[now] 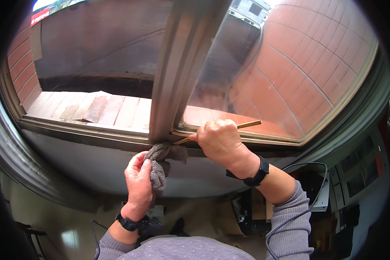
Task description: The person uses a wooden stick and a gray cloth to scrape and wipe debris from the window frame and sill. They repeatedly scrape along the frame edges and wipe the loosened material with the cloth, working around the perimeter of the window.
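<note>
In my right hand (219, 143) is a thin wooden stick (249, 124), gripped in the fist and slanting down to the left. The stick's lower tip meets a grey terry cloth (157, 175) at the window's bottom track, below the upright middle frame (174, 71). My left hand (138, 175) pinches the cloth between thumb and fingers, and part of it hangs down over the sill's edge. Whether the tip presses into the cloth or the track behind it cannot be told.
A glass pane (279, 81) fills the right side of the window. The bottom track (84, 128) runs left, with loose tiles (97, 107) on the outer ledge. A dark cable (291, 217) loops beside my right arm. Boxes (227, 217) stand on the floor below.
</note>
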`<state>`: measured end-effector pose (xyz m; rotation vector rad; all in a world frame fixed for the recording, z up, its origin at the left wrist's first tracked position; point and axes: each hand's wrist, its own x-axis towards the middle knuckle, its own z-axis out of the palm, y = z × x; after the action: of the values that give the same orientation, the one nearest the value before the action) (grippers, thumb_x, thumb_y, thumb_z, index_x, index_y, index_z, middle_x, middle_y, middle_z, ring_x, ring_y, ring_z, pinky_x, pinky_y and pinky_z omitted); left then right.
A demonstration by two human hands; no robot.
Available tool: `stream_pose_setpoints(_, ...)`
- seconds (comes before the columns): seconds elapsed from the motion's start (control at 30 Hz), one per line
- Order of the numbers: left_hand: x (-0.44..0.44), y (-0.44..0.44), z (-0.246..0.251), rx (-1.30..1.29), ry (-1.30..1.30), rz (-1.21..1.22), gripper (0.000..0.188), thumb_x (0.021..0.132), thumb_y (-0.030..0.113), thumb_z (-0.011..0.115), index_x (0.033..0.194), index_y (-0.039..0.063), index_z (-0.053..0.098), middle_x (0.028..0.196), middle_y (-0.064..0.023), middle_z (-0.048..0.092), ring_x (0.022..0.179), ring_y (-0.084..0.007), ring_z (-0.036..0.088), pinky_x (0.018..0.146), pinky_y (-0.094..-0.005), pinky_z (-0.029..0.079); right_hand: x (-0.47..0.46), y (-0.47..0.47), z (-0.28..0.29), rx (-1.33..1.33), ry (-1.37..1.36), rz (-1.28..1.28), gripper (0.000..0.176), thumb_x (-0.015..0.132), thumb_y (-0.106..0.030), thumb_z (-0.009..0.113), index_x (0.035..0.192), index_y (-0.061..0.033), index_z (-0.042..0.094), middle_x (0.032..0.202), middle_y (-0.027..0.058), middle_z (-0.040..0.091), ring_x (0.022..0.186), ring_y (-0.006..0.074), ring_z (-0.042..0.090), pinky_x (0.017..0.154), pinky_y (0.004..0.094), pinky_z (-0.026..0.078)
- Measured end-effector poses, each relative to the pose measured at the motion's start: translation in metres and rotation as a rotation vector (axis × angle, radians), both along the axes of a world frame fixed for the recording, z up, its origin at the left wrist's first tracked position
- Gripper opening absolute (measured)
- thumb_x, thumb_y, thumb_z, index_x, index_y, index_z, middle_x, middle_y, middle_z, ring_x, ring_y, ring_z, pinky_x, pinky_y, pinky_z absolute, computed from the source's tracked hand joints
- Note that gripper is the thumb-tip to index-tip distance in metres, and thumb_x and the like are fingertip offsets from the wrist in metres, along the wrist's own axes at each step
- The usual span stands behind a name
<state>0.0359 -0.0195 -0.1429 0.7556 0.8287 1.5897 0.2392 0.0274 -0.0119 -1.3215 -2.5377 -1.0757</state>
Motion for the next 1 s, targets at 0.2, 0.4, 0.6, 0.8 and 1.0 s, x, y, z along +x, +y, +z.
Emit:
stream_pose_setpoints(0.2,-0.002,-0.002,-0.003,0.043,0.047,-0.035,0.021,0.098,0.001,0.054,0.118,-0.004,0.059,0.102,-0.0045,0.065,0.086,-0.0068,0.058,0.077,-0.0224,0.05,0.0,-0.006,-0.006,-0.031,0.052,0.045,0.04,0.091,-0.039,0.063,0.064,-0.0099,0.06,0.063,0.0066,0.058,0.057,0.0224,0.061,0.051,0.0348,0.045)
stream_pose_setpoints(0.4,0.0,-0.009,-0.001,0.064,0.084,-0.042,0.021,0.096,-0.002,0.052,0.116,-0.003,0.059,0.099,-0.0028,0.063,0.083,-0.0057,0.056,0.075,-0.0213,0.048,0.023,-0.002,-0.003,-0.069,0.158,0.047,0.039,0.088,-0.039,0.068,0.064,-0.0093,0.06,0.061,0.0057,0.059,0.057,0.0238,0.062,0.05,0.0348,0.047)
stream_pose_setpoints(0.6,-0.016,-0.006,0.008,0.12,-0.041,0.061,0.022,0.095,-0.001,0.051,0.115,-0.001,0.058,0.099,-0.0041,0.063,0.085,-0.0077,0.058,0.078,-0.0231,0.05,0.072,-0.018,0.005,-0.019,0.227,-0.035,0.041,0.088,-0.041,0.068,0.063,-0.0104,0.059,0.06,0.007,0.057,0.056,0.026,0.061,0.051,0.0368,0.046)
stream_pose_setpoints(0.8,-0.035,-0.014,0.023,0.23,-0.114,0.048,0.019,0.093,0.005,0.049,0.11,0.0,0.055,0.099,-0.0096,0.064,0.082,-0.0133,0.062,0.073,-0.0263,0.052,0.107,-0.055,-0.006,-0.009,0.378,-0.124,0.042,0.091,-0.041,0.066,0.062,-0.0119,0.058,0.059,0.0072,0.056,0.053,0.0271,0.059,0.049,0.037,0.045)
stream_pose_setpoints(1.0,-0.023,-0.024,0.024,0.402,0.269,-0.039,0.007,0.089,0.004,0.061,0.094,0.003,0.057,0.102,-0.0052,0.057,0.091,-0.0123,0.053,0.081,-0.0272,0.045,0.129,-0.091,-0.024,-0.232,0.765,-0.121,0.034,0.093,-0.028,0.067,0.069,-0.0042,0.062,0.063,0.0118,0.058,0.057,0.0318,0.057,0.052,0.0387,0.045)
